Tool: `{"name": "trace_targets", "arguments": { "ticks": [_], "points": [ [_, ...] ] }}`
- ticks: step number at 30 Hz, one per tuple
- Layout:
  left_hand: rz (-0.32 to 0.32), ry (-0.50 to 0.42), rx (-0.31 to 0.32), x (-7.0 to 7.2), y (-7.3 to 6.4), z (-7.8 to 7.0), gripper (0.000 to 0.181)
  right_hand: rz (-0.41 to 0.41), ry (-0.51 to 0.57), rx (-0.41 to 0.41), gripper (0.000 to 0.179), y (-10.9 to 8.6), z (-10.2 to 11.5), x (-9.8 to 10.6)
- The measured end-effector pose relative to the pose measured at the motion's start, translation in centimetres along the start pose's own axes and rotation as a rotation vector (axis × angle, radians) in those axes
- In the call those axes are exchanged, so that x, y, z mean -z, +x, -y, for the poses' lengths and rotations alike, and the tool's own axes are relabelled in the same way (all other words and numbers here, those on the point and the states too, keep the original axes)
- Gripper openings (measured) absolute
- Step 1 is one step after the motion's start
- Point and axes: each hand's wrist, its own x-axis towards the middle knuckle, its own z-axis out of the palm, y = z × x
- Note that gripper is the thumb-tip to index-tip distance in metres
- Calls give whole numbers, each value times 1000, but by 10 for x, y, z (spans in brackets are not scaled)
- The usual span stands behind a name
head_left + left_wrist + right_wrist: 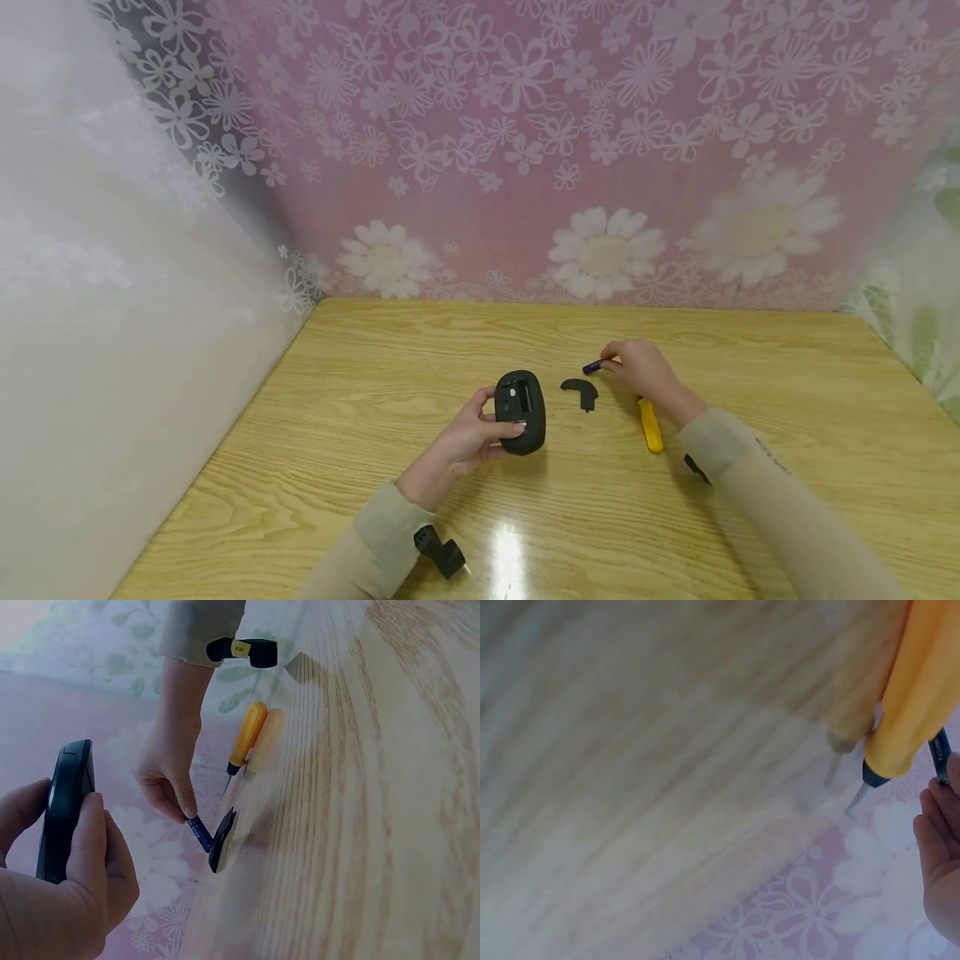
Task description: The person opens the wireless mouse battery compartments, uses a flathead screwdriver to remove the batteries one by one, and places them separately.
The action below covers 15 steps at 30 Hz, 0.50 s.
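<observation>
My left hand holds a black computer mouse above the table, its underside turned up and its battery slot uncovered. The thumb lies across the underside. Farther right, my right hand pinches a small dark blue battery by one end, close to the tabletop. Just in front of the battery lies the mouse's black battery cover. In the left wrist view the mouse appears edge-on between fingers and thumb, and the battery points down from the right hand.
A screwdriver with a yellow handle lies on the wooden table beside the right wrist. Its thin metal shaft shows in the right wrist view. A flowered pink curtain hangs along the table's far edge.
</observation>
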Motion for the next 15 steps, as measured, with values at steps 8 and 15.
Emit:
{"name": "trace_targets", "arguments": {
  "ticks": [8, 15],
  "points": [
    [33, 4, 13, 0, 0, -1, 62, 120, -55, 4, 13, 2, -8, 1],
    [68, 26, 8, 0, 0, 0, 61, 159, -89, 27, 12, 5, -11, -3]
  ]
}}
